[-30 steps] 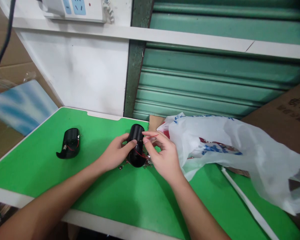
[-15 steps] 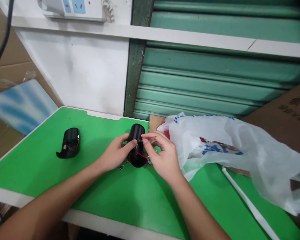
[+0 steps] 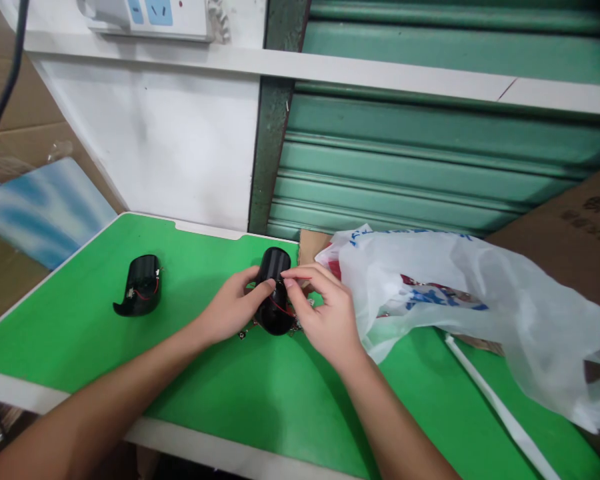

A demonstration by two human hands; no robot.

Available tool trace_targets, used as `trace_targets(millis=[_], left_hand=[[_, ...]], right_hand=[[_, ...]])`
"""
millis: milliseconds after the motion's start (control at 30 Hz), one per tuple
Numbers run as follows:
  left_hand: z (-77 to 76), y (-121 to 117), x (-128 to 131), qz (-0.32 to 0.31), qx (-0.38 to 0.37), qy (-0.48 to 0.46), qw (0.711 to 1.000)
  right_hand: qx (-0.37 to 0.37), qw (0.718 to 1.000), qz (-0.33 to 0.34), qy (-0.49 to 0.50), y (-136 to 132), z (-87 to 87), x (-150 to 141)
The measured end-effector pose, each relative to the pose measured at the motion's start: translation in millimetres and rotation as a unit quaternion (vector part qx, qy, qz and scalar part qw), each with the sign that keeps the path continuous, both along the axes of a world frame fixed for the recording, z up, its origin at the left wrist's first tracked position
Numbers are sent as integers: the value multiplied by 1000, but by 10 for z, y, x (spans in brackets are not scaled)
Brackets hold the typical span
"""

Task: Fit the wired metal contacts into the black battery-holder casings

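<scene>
My left hand [image 3: 231,301] is closed on a black plastic housing [image 3: 275,260], thumb on its near face and fingers along its left side. The housing is rounded, with an open, curved lower part. My right hand [image 3: 325,303] pinches a thin red wire [image 3: 304,278] between thumb and index finger at the housing's right edge. Another stretch of red wire crosses the housing's lower part. Whatever tiny part sits at the fingertips is too small to make out. Small metal parts [image 3: 243,334] lie on the green table, partly hidden behind the housing.
A similar black housing [image 3: 143,287] with a red wire lies to the left on the green tabletop [image 3: 195,373]. At right lie a white plastic bag [image 3: 445,267] and a white strip [image 3: 500,407]. Behind are a green shutter [image 3: 405,147] and a power strip [image 3: 150,20].
Almost nothing differs. Both hands stay at the housing with the same grip; the view has shifted very slightly.
</scene>
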State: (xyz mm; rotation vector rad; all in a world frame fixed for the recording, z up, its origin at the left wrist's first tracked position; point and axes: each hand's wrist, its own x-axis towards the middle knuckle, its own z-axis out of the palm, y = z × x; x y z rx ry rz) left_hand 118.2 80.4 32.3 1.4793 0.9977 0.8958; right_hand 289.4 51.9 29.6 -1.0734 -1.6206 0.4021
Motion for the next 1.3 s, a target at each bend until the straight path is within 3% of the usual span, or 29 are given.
trace_targets(millis=[300, 933, 1300], left_hand=[[5, 4, -2, 1, 10, 12, 1000], [-28, 17, -1, 4, 20, 11, 1000], [-44, 21, -11, 7, 20, -2, 1000]], right_hand=[[36, 998, -9, -44, 36, -68, 15], [39, 996, -23, -78, 39, -81, 44], [122, 982, -36, -143, 38, -83, 51]])
